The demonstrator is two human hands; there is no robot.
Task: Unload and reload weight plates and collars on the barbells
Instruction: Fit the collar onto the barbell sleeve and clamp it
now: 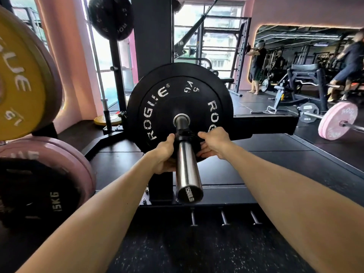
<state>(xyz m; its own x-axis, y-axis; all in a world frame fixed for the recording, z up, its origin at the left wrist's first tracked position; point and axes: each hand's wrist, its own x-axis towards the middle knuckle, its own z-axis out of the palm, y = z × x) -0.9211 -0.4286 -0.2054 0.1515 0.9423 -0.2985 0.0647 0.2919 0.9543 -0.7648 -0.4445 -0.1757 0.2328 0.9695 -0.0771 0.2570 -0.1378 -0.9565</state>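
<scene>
I am gripping the black collar [186, 135] on the barbell sleeve [188, 170] with my left hand [164, 154] and right hand [213, 143], just outside the black Rogue 5 kg bumper plate [157, 107]. Judged stiff, light; best squeezed from both sides. Rubber gym flooring [226, 168] is lying below, mirror [307, 62] beyond.

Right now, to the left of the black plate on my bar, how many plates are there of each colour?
Yellow: 2, large yellow plate and floor yellow plate
Pink: 2, upper pink plate and lower pink plate
Black: 2, 15KG black plate and high black plate
Total: 6
</scene>
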